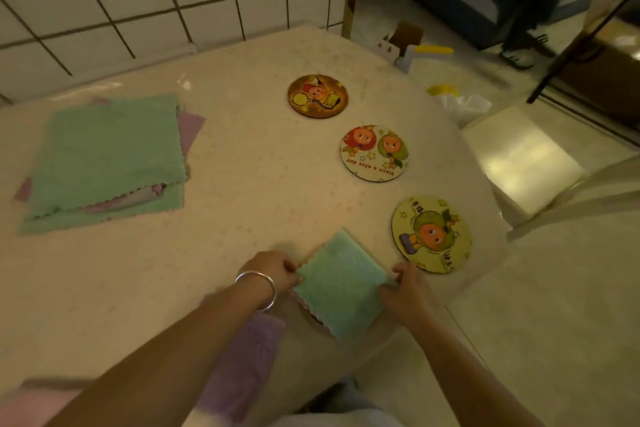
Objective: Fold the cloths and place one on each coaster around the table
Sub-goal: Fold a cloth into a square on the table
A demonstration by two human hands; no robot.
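The folded green cloth (341,288) lies at the near edge of the surface (242,191), pinched at either side: the left hand (275,272) has its fingers closed on the cloth's left edge, and the right hand (407,286) grips the right edge the same way. A dark curved rim shows just under the cloth's lower left side, so it seems to be going down onto a coaster there, though most of that is hidden. I'd say the step in hand is setting and squaring this one cloth. Beyond the hands, three coasters stand bare in a line along the right side: the nearest (432,235) just beside the cloth, the middle one (374,153), the far one (317,96). Well to the left sits the stack of unfolded cloths (104,163), green and purple. Next calls for letting go and reaching to that stack for another cloth to fold.
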